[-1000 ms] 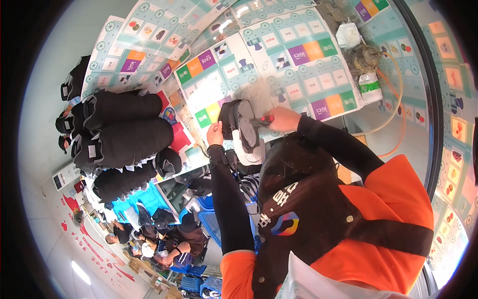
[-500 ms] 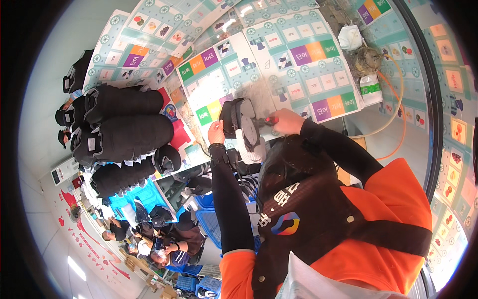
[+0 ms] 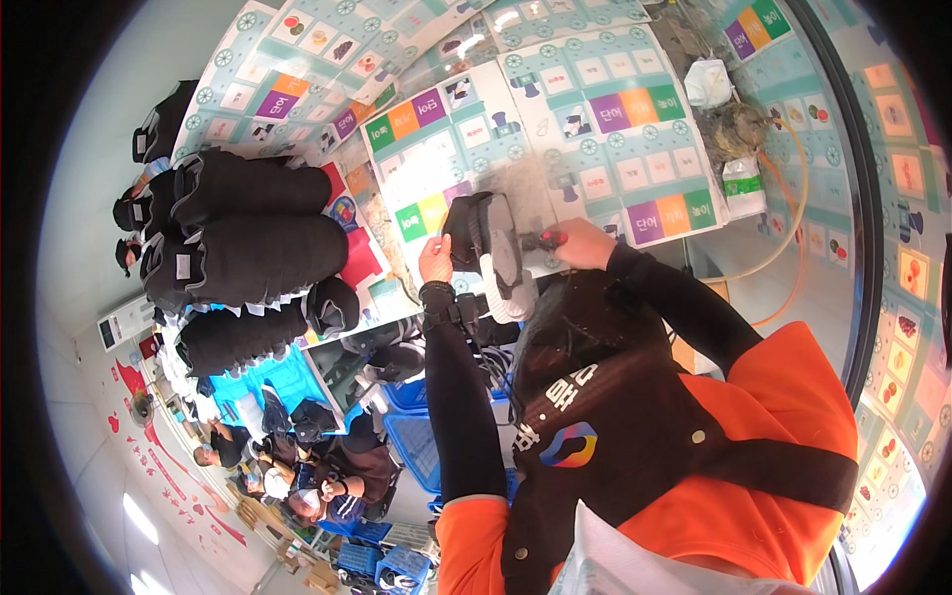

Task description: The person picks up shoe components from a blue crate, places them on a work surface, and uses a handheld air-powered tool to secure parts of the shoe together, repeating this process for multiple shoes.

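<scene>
At the far left, at about eight o'clock from my hands, a co-worker is bent forward, near other people. Above them, stacks of nested black shoe uppers fill the area at nine o'clock from me, lying in long rows. Just under the lowest row, at eight o'clock, is a bright blue tray with dark and pale pieces in it, and between it and my left sleeve stands a blue crate.

My left hand has its fingers curled almost closed right against the shoe's left edge; I cannot tell whether they pinch it. The black-and-grey shoe lies near the front edge of the table, between my two hands, its black part toward nine o'clock, its grey side toward three and its white ribbed section toward five.

At three o'clock from the shoe, my right hand is closed around a dark tool with a red part, which points at the grey side; its kind is too small to tell, and so is whether its tip touches.

Beyond my right hand, at one o'clock, lie a white crumpled bag and, below it, a white packet with a green band.
</scene>
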Demonstrator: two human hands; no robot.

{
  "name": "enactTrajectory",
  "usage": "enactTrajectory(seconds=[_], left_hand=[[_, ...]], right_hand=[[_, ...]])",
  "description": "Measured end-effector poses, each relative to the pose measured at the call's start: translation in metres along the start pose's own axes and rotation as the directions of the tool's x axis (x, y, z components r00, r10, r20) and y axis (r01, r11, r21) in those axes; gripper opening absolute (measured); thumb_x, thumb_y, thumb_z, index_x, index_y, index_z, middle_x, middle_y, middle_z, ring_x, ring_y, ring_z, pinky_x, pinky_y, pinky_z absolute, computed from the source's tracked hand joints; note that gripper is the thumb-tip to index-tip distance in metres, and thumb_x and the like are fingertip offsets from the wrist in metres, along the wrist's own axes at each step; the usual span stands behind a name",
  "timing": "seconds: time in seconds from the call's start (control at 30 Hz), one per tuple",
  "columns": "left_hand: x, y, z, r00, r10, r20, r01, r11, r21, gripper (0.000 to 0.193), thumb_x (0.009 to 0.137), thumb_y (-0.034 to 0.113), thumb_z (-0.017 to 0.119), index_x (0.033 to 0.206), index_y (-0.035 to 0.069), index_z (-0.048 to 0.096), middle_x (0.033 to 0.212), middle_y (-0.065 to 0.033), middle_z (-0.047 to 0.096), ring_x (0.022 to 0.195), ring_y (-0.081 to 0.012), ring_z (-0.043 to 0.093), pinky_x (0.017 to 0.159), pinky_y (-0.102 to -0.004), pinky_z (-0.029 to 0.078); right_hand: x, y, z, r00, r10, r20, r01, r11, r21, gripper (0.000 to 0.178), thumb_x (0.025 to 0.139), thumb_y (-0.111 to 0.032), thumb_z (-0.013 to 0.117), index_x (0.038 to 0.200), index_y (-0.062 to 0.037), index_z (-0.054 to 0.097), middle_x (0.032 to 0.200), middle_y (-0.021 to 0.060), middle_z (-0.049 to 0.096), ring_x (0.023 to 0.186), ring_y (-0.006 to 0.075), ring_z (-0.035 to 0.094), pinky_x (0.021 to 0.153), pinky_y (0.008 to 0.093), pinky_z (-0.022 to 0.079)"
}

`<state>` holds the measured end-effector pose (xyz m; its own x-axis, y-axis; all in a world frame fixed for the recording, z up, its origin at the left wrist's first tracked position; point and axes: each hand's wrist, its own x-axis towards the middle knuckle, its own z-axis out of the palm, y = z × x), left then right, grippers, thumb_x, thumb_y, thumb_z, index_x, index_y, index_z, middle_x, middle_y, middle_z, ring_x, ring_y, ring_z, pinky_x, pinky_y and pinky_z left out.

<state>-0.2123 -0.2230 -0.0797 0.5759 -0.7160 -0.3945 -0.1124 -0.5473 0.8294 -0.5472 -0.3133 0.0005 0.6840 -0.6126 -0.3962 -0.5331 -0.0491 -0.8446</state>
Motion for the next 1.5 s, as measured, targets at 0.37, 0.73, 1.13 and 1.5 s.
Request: enactTrajectory(seconds=[0.37,0.73,1.13,1.5], left_hand=[[0.002,0.012,-0.017,0.988,0.152,0.022,-0.152,0.988,0.034,0.028,0.096,0.03,0.072,0.097,0.003,0.069,0.078,-0.0054,0.068,0.072,-0.0141,0.061,0.068,-0.0306,0.048],[-0.1,0.142,0.013,0.255,0.707,0.659,-0.792,-0.238,0.562,0.019,0.07,0.035,0.069,0.07,0.017,0.073,0.07,-0.0101,0.063,0.074,-0.0298,0.064,0.068,-0.0467,0.049],[-0.108,0.046,0.018,0.996,-0.063,-0.06,0.087,0.756,0.649,0.027,0.086,0.012,0.057,0.108,-0.002,0.064,0.103,-0.0216,0.07,0.106,-0.0359,0.068,0.088,-0.0459,0.055],[-0.111,0.117,-0.027,0.898,0.402,-0.177,-0.149,0.657,0.739,0.026,0.082,0.009,0.064,0.107,0.004,0.059,0.099,-0.0176,0.062,0.087,-0.0368,0.067,0.07,-0.0459,0.057]], right_hand=[[0.001,-0.012,-0.003,0.905,0.196,0.376,-0.321,0.897,0.305,0.019,0.069,-0.006,0.071,0.088,-0.0021,0.07,0.074,0.0067,0.068,0.06,0.0163,0.065,0.043,0.028,0.044],[-0.003,0.077,-0.089,0.995,0.08,-0.056,-0.013,0.68,0.733,0.041,0.065,-0.001,0.051,0.105,0.0069,0.062,0.094,0.0088,0.064,0.083,0.0239,0.067,0.082,0.037,0.055],[0.019,-0.01,-0.059,0.987,0.105,0.119,-0.151,0.852,0.502,0.041,0.073,-0.004,0.052,0.112,-0.0005,0.063,0.089,0.0052,0.073,0.083,0.0156,0.068,0.05,0.0258,0.042],[0.01,0.014,-0.09,0.987,0.158,0.024,-0.151,0.874,0.463,0.041,0.072,-0.001,0.052,0.112,0.001,0.064,0.091,0.0074,0.074,0.082,0.0167,0.07,0.047,0.0254,0.044]])
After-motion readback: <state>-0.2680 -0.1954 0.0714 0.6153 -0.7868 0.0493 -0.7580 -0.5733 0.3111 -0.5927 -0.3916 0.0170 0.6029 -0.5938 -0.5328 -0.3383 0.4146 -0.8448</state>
